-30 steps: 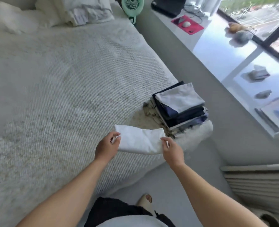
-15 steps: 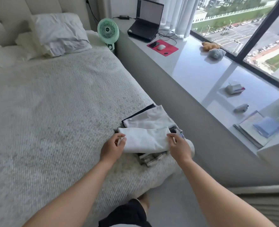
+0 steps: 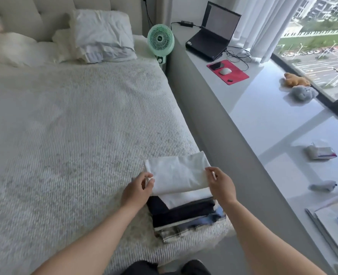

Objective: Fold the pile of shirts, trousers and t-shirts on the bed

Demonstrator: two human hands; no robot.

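A folded white garment (image 3: 179, 173) lies on top of the stack of folded clothes (image 3: 186, 217) at the near right corner of the bed (image 3: 74, 135). My left hand (image 3: 137, 190) pinches the garment's left edge between thumb and fingers. My right hand (image 3: 222, 184) is at its right edge, fingers curled against the fabric. The stack beneath shows white, dark navy, blue and checked layers.
Pillows (image 3: 102, 36) lie at the headboard. A green fan (image 3: 160, 41) stands in the gap beside the bed. The window ledge (image 3: 263, 120) holds a laptop (image 3: 213, 36), red mouse pad (image 3: 228, 73), plush toys (image 3: 297, 82) and papers (image 3: 332, 221).
Both hands carried the folded white garment from in front of the stack up and onto its top. The camera tilted upward, bringing the headboard and laptop into view.
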